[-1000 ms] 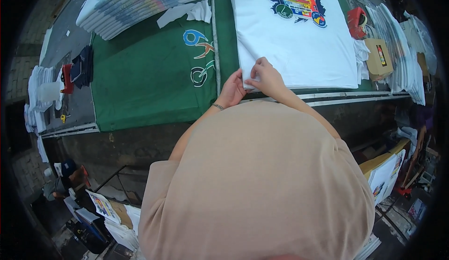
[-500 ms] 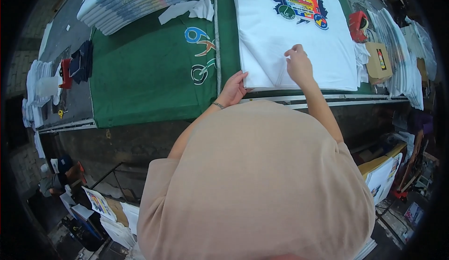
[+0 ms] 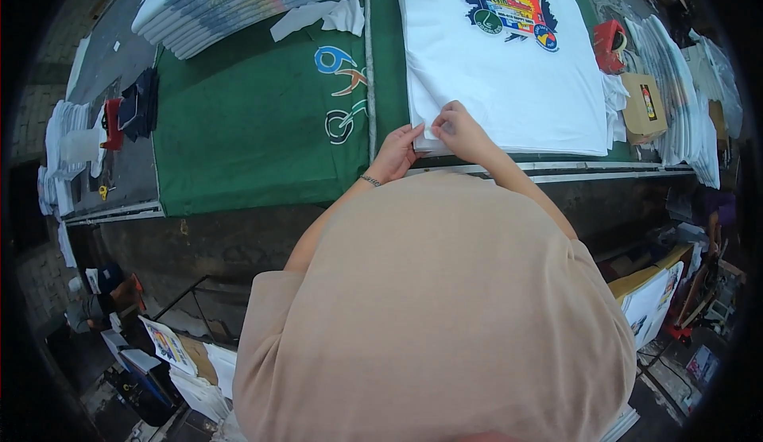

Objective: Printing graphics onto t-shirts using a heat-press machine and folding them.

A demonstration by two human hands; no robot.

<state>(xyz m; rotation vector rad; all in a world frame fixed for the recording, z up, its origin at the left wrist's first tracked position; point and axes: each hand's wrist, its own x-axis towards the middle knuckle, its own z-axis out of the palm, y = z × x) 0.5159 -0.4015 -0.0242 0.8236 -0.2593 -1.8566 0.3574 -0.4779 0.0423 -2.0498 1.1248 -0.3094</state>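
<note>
A stack of white cloth pieces (image 3: 509,96), the top one bearing a colourful print, lies on the green-covered table in front of me. My left hand (image 3: 395,153) grips the stack's near-left corner, thumb on top and fingers at the side edge. Just right of it, my right hand (image 3: 465,134) is bent over the top piece with thumb and fingers drawn together. Whether a bit of cloth is pinched in them is hidden. Small creases run across the top piece by this corner.
Left of the stack, a green cloth (image 3: 246,132) with coloured figures covers the table. Folded printed white cloths (image 3: 254,5) are piled at its far side, beside a white scrap (image 3: 322,19). A red tape dispenser (image 3: 609,45) and a cardboard box (image 3: 643,107) stand to the right.
My right hand has moved left and nearer to me, from the middle of the top cloth to the corner beside my left hand. The left hand stays in place.
</note>
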